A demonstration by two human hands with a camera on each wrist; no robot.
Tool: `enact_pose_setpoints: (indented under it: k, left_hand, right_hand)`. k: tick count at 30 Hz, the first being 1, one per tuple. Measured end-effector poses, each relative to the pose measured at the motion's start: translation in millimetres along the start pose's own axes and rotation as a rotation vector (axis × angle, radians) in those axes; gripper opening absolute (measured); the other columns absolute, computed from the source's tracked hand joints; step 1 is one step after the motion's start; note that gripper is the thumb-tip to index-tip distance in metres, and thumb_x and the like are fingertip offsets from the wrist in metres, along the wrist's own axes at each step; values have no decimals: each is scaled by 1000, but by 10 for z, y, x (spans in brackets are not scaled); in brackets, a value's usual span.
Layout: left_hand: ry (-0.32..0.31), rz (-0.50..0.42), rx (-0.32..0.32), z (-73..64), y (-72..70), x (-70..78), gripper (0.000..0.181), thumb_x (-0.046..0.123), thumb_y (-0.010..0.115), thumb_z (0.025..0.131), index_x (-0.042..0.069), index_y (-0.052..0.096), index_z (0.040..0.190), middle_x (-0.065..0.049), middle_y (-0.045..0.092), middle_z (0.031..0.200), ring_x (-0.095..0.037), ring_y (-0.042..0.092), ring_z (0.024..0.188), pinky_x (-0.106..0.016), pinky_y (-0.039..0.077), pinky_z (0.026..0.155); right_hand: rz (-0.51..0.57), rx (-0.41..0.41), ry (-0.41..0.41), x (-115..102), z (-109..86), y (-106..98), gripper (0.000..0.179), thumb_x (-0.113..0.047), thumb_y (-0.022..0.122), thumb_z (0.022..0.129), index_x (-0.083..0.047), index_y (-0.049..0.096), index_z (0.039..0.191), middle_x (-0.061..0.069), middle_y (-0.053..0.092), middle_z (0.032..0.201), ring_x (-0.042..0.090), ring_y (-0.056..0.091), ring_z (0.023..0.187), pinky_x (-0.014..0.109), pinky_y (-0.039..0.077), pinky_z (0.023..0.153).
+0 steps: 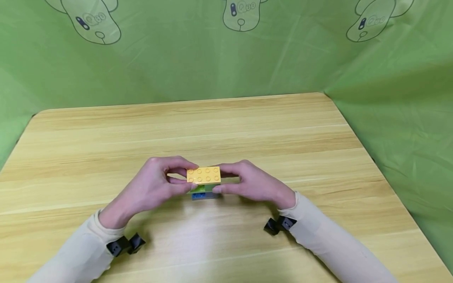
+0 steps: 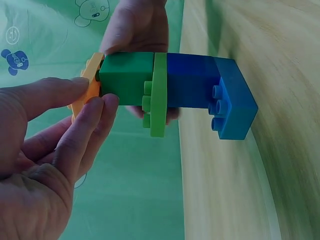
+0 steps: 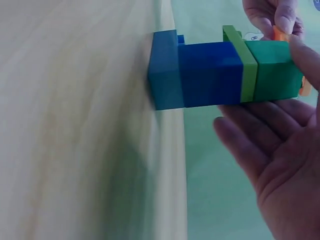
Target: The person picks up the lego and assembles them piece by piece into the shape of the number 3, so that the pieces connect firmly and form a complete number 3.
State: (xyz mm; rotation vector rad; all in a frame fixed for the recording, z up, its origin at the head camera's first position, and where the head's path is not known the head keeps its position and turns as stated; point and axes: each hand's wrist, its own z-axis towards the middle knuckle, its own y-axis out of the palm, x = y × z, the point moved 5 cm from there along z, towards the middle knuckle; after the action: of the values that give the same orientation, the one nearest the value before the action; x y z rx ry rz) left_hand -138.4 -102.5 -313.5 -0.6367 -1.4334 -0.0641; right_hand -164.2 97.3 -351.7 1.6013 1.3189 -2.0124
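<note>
In the head view a thin yellow-orange toy brick [image 1: 203, 175] with studs tops a small tower of bricks. My left hand [image 1: 152, 184] pinches this yellow brick between thumb and fingers. Under it, in the left wrist view, come a green brick [image 2: 127, 75], a thin light green brick [image 2: 159, 95], a dark blue brick [image 2: 192, 80] and a wider blue brick [image 2: 240, 100]. The yellow one sits slightly tilted against the green brick. My right hand [image 1: 253, 182] grips the tower's upper part from the right, thumb on the near side. Whether the tower's bottom touches the table cannot be told.
A wood-grain table [image 1: 247, 125] lies beneath the hands. Green cloth [image 1: 177, 59] with cartoon outlines hangs behind and along the right side. Each wrist carries a small black camera.
</note>
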Motion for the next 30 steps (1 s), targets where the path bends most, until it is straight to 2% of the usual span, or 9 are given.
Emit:
enact_pose_setpoints:
  k: [5,10,20,30]
  left_hand:
    - [-11,-2,-3,-2,-2,7,33,2,79,80,0,70,112,-9,69,99,-20,69,86,-28,59,71]
    - [-29,-19,-4,-4,0,5,33,3,79,81,0,70,112,-10,70,99,-20,70,86,-28,59,70]
    - [-35,-12,2,-3,6,-30,33,6,80,81,1,71,112,-9,71,100,-21,69,88,-29,59,67]
    - [-10,-30,0,-4,18,-54,33,5,79,82,0,70,113,-10,70,103,-20,69,89,-29,59,69]
  right_hand:
    - [23,85,-102,-106,-20,-58,50,-20,72,92,-6,56,138,3,64,127,17,61,114,46,50,95]
    - [49,112,-154,-127,-20,-59,46,-14,71,92,-7,58,136,2,64,127,17,62,113,46,52,93]
    - [122,107,-154,-97,-17,-58,37,-13,71,92,-7,65,128,1,68,119,17,65,106,50,53,89]
    - [149,111,-161,-100,-17,-57,37,-9,73,90,-4,66,126,1,70,113,19,68,96,41,57,81]
